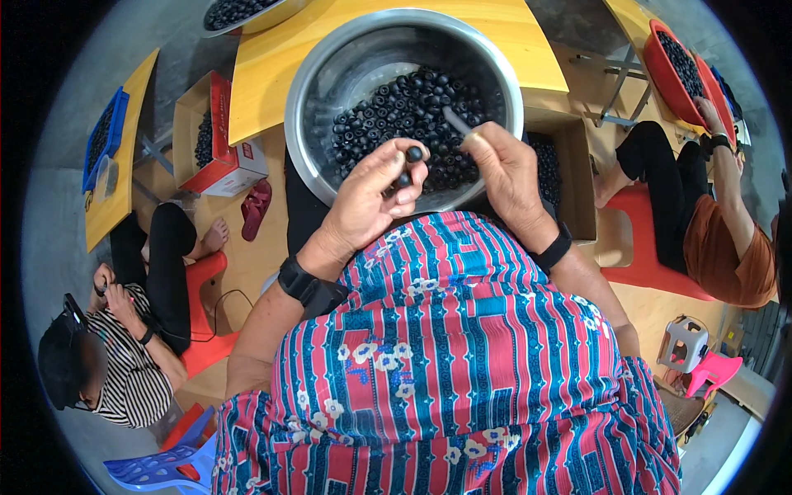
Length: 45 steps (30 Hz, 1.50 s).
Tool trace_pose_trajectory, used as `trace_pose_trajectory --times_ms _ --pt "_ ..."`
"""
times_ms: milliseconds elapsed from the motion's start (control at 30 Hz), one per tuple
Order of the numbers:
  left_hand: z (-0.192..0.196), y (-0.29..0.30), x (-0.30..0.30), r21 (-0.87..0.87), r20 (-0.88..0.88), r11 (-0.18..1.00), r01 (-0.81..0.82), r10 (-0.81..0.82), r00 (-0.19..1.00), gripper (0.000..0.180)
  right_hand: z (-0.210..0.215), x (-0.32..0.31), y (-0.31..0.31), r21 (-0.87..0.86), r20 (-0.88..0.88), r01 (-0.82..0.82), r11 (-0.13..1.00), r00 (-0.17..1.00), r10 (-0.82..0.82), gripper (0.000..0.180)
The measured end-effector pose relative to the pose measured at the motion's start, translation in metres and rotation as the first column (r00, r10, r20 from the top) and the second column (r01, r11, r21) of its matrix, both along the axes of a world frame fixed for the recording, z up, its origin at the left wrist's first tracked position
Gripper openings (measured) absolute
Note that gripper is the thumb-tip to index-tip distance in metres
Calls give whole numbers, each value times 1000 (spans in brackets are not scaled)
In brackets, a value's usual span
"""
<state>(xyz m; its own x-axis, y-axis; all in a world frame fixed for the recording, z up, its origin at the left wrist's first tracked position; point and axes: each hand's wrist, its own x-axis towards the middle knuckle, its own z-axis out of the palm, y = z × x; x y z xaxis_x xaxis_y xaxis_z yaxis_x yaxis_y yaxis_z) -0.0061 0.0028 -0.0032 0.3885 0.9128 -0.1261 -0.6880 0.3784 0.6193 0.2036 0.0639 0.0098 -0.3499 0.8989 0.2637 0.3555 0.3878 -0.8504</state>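
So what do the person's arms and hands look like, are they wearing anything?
Both forearms are bare, with no sleeves reaching the wrists and no gloves. The left hand has a chunky black wristband, like a watch or tracker, on its wrist. The right hand has a slimmer black band on its wrist. No rings are clear to see. The person's top is striped red and blue with small white flowers.

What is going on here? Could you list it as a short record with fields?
Setting: steel bowl on a yellow table
Bowl contents: small black round pieces
Left hand: pinches one black piece at the fingertips
Right hand: holds a thin grey tool over the bowl
Nearby: two seated people, cardboard boxes of black pieces
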Motion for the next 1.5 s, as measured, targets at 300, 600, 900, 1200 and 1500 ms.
trace_pose_trajectory --times_ms 300,600,900,1200,1500 --pt "13 24 -1 -12 -393 998 58 -58 918 18 8 10 -2 -146 -226 88 985 967 -120 21" --pt "-16 38 10 432 -902 802 413 384 198 18 6 11 -1 -47 -208 66 997 975 -75 22" --pt "-16 37 16 398 -877 731 554 480 -3 26 2 10 0 -16 -181 32 999 983 -34 23" --pt "-21 40 9 459 -863 732 504 501 58 17 5 12 -1 -13 -150 18 1000 989 -20 24" --pt "-16 36 8 404 -887 737 542 460 35 22 0 10 3 12 -145 -14 1000 989 15 27"
